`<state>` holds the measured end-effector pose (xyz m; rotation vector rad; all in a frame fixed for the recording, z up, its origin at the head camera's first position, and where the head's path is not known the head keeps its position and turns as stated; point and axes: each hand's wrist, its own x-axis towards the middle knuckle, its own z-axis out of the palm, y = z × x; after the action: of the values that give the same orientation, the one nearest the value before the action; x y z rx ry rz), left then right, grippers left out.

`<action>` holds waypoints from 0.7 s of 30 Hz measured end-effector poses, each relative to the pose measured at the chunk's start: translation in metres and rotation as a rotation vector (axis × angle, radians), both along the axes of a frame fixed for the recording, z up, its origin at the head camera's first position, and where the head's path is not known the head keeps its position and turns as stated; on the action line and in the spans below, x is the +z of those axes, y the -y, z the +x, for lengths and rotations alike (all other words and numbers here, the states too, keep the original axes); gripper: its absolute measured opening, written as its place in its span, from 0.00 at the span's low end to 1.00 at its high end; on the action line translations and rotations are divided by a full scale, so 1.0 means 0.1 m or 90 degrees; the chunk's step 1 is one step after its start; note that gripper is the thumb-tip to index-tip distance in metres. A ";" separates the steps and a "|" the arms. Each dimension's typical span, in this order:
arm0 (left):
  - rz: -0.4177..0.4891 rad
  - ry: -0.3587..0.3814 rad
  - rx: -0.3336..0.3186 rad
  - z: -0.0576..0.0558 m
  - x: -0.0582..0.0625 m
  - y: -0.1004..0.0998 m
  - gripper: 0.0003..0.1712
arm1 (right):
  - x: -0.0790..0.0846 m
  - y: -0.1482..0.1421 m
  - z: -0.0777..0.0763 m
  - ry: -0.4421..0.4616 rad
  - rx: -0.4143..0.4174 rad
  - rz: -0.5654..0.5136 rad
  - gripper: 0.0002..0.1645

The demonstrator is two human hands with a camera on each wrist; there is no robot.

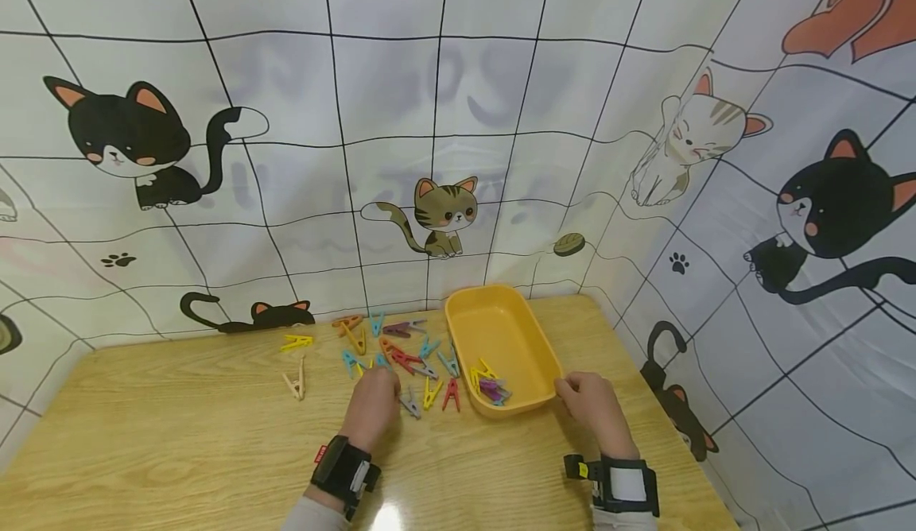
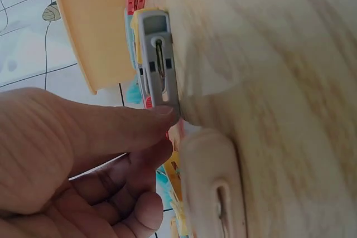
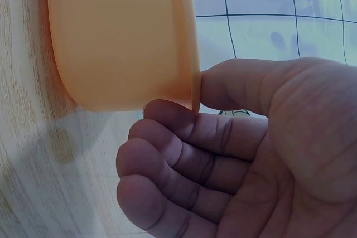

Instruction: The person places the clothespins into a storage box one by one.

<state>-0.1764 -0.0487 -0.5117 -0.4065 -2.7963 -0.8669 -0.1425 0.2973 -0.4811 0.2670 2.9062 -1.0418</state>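
In the head view my left hand point(image 1: 372, 405) is low over the wooden table, fingers curled, at the near edge of a spread of plastic clothespins. Its thumb tip overlaps the end of a grey clothespin point(image 2: 159, 54), with the index finger curled close below; the contact itself is partly hidden. A beige clothespin point(image 2: 212, 176) lies nearer the left wrist camera. On the right, my right hand point(image 1: 592, 405) pinches the rim of a yellow plastic basin point(image 3: 122, 37) between thumb and index finger. Inside the basin's near end are yellow clothespins point(image 1: 483, 372) and a purple clothespin point(image 1: 492, 390).
Left of the basin lie several more clothespins, including a red clothespin point(image 1: 452, 394), a yellow clothespin point(image 1: 432, 393) and an orange clothespin point(image 1: 348, 322). Another yellow clothespin point(image 1: 296, 342) sits apart on the left. A cat-patterned curtain point(image 1: 401, 118) borders the table point(image 1: 179, 436) behind and at right.
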 end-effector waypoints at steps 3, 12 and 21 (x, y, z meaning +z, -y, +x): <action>0.003 0.021 0.004 0.00 -0.01 0.01 0.20 | 0.00 0.00 0.00 -0.001 0.000 -0.001 0.17; 0.005 0.032 -0.006 0.01 -0.01 0.04 0.12 | 0.01 0.00 0.01 0.003 -0.006 0.002 0.17; 0.043 0.019 -0.033 0.09 0.14 0.05 0.12 | 0.02 0.03 0.02 0.005 -0.017 -0.008 0.17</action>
<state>-0.1679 -0.0539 -0.4977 -0.4609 -2.7854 -0.9836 -0.1410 0.2944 -0.4789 0.3092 2.8961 -1.0590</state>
